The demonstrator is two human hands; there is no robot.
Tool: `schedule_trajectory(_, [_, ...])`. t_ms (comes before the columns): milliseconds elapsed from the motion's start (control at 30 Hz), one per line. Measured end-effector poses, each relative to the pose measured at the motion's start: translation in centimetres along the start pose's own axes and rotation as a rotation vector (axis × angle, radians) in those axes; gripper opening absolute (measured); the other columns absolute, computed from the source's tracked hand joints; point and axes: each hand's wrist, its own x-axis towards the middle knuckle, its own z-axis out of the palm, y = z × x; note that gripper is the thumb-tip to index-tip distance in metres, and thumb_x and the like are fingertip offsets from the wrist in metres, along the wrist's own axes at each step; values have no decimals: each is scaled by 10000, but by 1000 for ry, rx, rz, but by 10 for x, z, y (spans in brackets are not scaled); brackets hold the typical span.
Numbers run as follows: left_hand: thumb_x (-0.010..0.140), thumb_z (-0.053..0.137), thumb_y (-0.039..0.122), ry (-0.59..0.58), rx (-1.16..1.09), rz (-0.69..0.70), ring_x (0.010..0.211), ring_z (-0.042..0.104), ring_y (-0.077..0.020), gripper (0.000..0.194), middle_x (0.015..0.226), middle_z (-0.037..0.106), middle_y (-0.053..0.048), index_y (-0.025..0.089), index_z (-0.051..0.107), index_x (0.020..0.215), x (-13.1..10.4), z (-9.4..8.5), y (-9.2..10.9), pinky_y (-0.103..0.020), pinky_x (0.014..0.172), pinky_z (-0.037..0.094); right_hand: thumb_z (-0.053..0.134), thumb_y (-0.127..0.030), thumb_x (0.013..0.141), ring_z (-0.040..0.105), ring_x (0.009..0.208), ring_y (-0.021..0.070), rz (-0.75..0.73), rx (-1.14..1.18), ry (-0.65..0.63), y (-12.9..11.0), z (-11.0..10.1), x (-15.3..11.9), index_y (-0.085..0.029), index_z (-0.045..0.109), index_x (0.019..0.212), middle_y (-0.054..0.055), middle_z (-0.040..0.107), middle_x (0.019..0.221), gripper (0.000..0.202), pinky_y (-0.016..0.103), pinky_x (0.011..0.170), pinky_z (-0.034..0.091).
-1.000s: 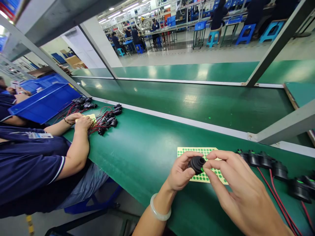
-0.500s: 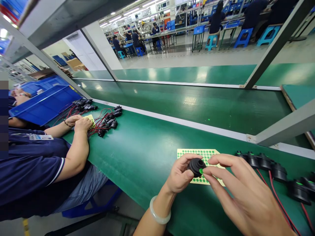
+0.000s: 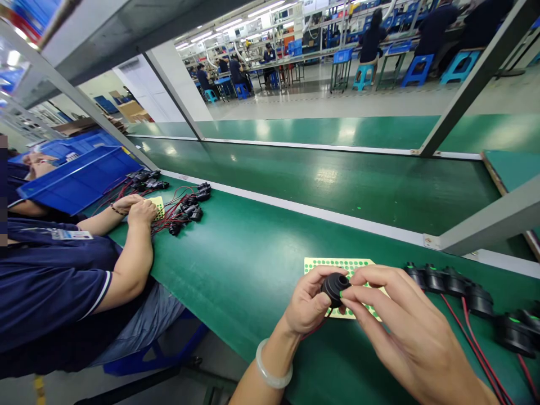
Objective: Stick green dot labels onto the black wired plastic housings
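Black round part: above the dotted sheet, in the left hand.
Left hand: curled around the part, gripping it.
Right hand: thumb and forefinger pinching a green dot at the part's rim.
Change: less dot face shows than earlier; probably nearer the part, adhesion unclear.
Wired black parts: right of the sheet, some green-marked.

Brightly lit — glare on green tabletop.
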Motion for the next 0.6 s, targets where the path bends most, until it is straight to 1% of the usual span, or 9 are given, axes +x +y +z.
schedule_trajectory(300, [766, 693, 484, -27, -20, 10, 631, 551, -102, 420, 842, 590, -27, 228, 661, 1097, 0, 0, 2, -194, 553, 439, 538, -54, 898, 518, 941, 145, 35, 139, -4, 5, 3, 2, -157, 586, 935, 50, 533, 962, 119, 265, 803, 438])
schedule_trajectory(433, [776, 696, 459, -34, -8, 7, 663, 550, -104, 400, 848, 596, -26, 234, 658, 1104, -1, -4, 1, -195, 586, 443, 547, -48, 895, 515, 934, 138, 76, 210, -18, 7, 7, -2, -181, 575, 940, 37, 509, 975, 143, 260, 780, 437])
schedule_trajectory(533, [745, 734, 447, -13, 54, -16, 683, 544, -108, 426, 828, 608, -28, 212, 659, 1092, -2, -6, -1, -207, 631, 444, 545, -67, 903, 516, 918, 135, 137, 265, -37, 7, 11, -3, -209, 576, 947, 25, 470, 952, 152, 255, 747, 434])
schedule_trajectory(600, [721, 752, 455, 19, 68, -38, 707, 553, -122, 444, 832, 616, -37, 194, 660, 1068, -3, -5, -2, -224, 660, 452, 552, -89, 906, 517, 919, 134, 178, 310, -56, 8, 10, -2, -234, 583, 937, 17, 450, 944, 151, 254, 754, 435])
